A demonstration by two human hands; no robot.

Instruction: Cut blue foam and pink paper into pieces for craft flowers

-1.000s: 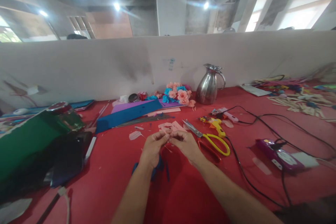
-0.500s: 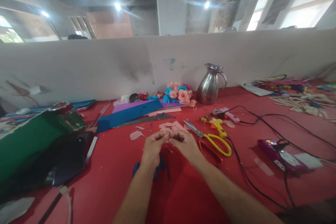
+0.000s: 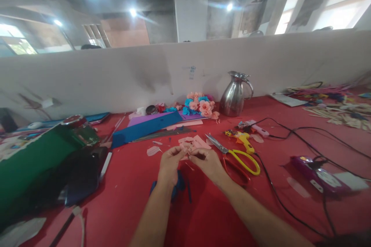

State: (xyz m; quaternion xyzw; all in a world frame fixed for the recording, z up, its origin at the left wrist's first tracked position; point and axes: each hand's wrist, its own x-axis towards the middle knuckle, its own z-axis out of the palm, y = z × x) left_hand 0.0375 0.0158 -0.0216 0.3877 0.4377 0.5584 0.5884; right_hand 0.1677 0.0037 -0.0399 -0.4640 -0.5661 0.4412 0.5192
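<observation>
My left hand [image 3: 171, 159] and my right hand [image 3: 206, 161] meet above the middle of the red table. Fingertips of both pinch a small piece of pink crepe paper [image 3: 188, 150], partly hidden by the fingers. Just behind them lie cut pieces of pink paper [image 3: 199, 142]. Close to the right hand rest scissors [image 3: 245, 161] with yellow and red handles, blades half spread. Dark blue paper [image 3: 180, 180] shows beside and under my left wrist.
Right of the scissors are a yellow glue gun [image 3: 245, 141], a pink glue gun [image 3: 259, 128], cords and a purple power strip [image 3: 319, 175]. Paper flowers [image 3: 204, 107] and a steel jug [image 3: 233, 96] stand at the back. A green board [image 3: 37, 162] and a jar [image 3: 82, 131] are left.
The view has shifted slightly, so the table things appear a little lower and further right. Both hands stay together, with the right hand's fingers slightly changed around the pink paper.
</observation>
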